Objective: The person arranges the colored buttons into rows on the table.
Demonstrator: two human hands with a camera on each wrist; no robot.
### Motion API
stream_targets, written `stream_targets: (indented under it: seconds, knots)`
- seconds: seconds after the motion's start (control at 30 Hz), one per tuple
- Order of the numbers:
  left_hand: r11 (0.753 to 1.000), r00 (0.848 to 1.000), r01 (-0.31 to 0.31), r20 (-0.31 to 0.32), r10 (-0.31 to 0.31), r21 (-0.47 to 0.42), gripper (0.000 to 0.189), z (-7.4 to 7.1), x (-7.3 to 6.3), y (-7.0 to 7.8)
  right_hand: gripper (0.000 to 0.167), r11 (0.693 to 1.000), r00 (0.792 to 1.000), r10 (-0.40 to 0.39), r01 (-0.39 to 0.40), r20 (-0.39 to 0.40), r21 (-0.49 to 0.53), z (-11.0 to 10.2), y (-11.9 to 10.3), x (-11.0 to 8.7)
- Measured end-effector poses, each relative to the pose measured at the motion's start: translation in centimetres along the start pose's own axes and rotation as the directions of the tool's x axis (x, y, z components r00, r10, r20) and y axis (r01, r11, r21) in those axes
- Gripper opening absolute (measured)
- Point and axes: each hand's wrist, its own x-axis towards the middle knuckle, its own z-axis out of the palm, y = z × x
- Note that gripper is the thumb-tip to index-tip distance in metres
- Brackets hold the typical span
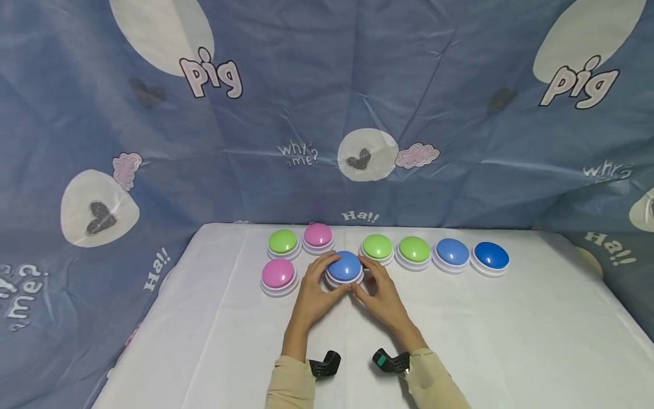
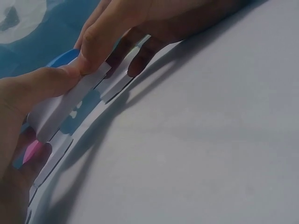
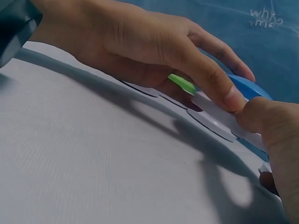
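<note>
A light-blue dome push button [image 1: 344,266] with a white base is held between both hands, raised over the white table in the wrist views. My left hand [image 1: 313,292] grips its left side, thumb on the near edge of the base and fingers round the far left. From the right, my right hand [image 1: 382,295] grips it the same way, its thumb meeting the left thumb at the front. In the left wrist view the white base [image 2: 70,100] shows tilted, with its shadow on the cloth below. Most of the blue dome [image 3: 250,87] is hidden in the right wrist view.
Left of the hands stand a green button [image 1: 283,242], a pink button [image 1: 318,234] and a nearer pink button [image 1: 278,274]. To the right, a row holds two green buttons [image 1: 377,247], a light-blue button [image 1: 452,252] and a dark-blue button [image 1: 491,255]. A printed blue curtain [image 1: 286,193] hangs behind the table [image 1: 511,341].
</note>
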Motion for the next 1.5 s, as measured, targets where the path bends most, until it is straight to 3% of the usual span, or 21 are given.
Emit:
stream_targets:
  seconds: [0.37,0.83,1.5]
  knots:
    - [0.999,0.999,-0.032,0.04,0.032,-0.012,0.065,1.3,0.2,0.9,0.064,0.999,0.999,0.035,-0.035,-0.014,-0.013,-1.6,0.4,-0.9]
    - [0.999,0.993,-0.009,0.119,0.013,-0.033,0.066,2.9,-0.2,1.7,0.065,0.999,0.999,0.044,-0.044,-0.005,-0.014,-3.5,0.4,-2.3]
    - [0.998,0.985,-0.064,0.159,0.061,0.012,0.064,5.7,-0.6,3.3,0.064,0.989,0.997,0.074,-0.075,-0.011,-0.127,-6.1,1.6,-4.4]
